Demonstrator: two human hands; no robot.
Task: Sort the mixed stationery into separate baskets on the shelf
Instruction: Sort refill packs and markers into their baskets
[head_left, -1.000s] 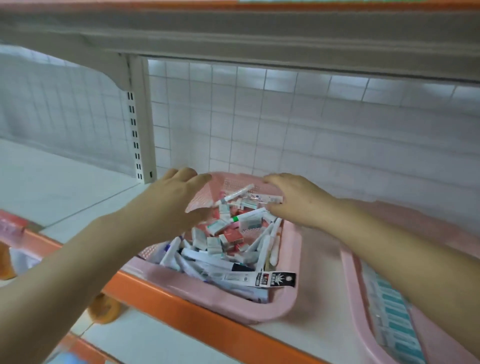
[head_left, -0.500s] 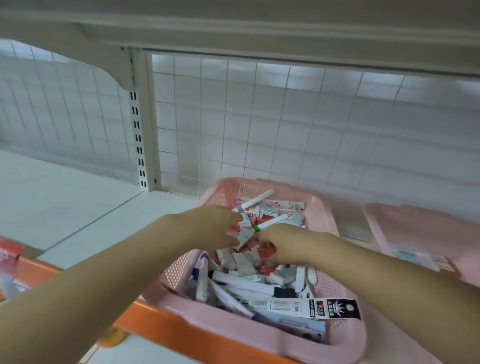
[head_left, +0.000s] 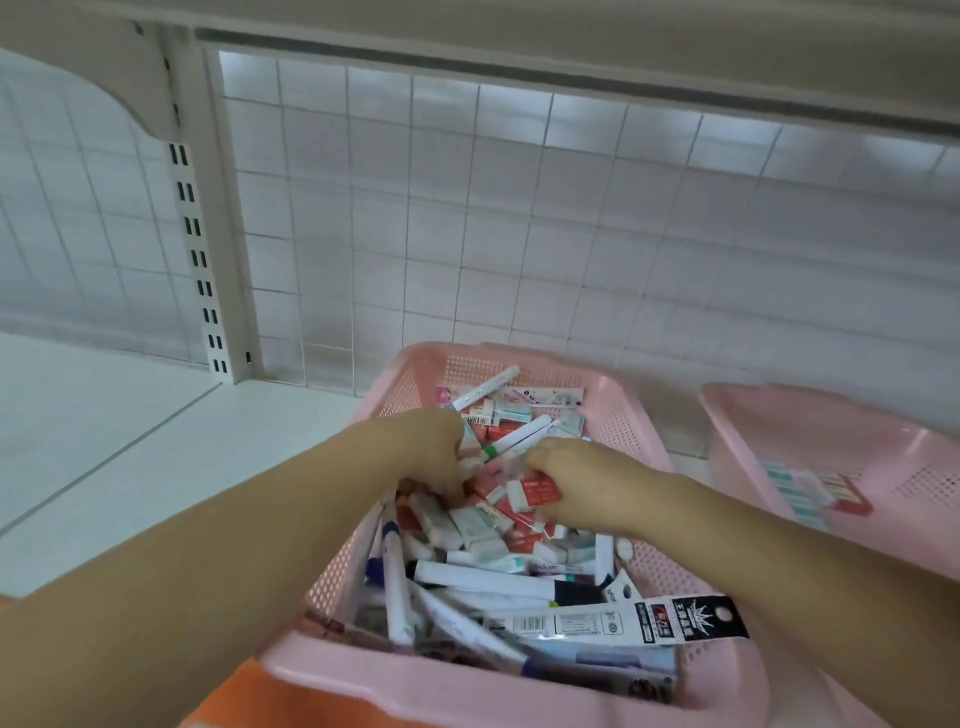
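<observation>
Picking step. Both hands were down in mixed basket (head_left: 638, 415), centre of scene. Right hand (head_left: 589, 486) pinched red-white eraser (head_left: 535, 488). Left hand (head_left: 423, 449) was curled among erasers (head_left: 470, 525), grip unclear. Next probably: lift eraser clear, carry right to second basket (head_left: 779, 415).

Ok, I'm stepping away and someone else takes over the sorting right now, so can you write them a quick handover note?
Left grip: fingers dug into the pile in the mixed basket; whether it holds anything is hidden.
Right grip: pinches a red-and-white eraser at the top of that pile.
Second basket, to the right: holds only a few packs.
Done: very little, judging by the full mixed basket.
Left: nearly all the sorting, starting with that eraser.
</observation>
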